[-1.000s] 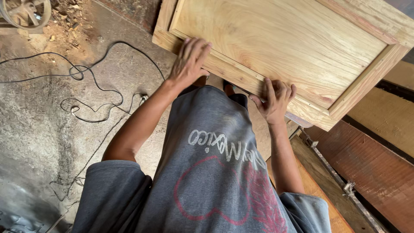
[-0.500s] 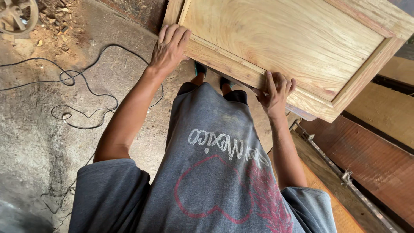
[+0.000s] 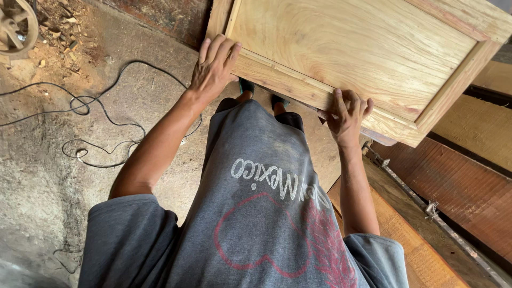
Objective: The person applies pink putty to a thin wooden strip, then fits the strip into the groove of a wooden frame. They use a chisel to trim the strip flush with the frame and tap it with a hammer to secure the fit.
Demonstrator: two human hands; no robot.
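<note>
A light wooden framed panel [image 3: 362, 53], like a cabinet door with a raised frame, fills the upper right of the view. My left hand [image 3: 213, 66] lies flat on the near left corner of its frame, fingers spread over the edge. Further right, my right hand [image 3: 346, 114] grips the panel's lower frame rail, with the fingers curled over the top and the thumb beneath. The panel is tilted, its right end lower in the picture. My grey printed shirt [image 3: 256, 213] fills the lower middle.
A black power cord [image 3: 101, 114] loops over the dusty concrete floor at left. Wood chips and a metal wheel [image 3: 16, 26] lie at the top left. Reddish and pale boards [image 3: 458, 176] and a metal rail [image 3: 426, 205] run along the right.
My left hand has slid further left along the frame to its corner. The panel has shifted slightly right and up in the view. My right hand keeps its grip.
</note>
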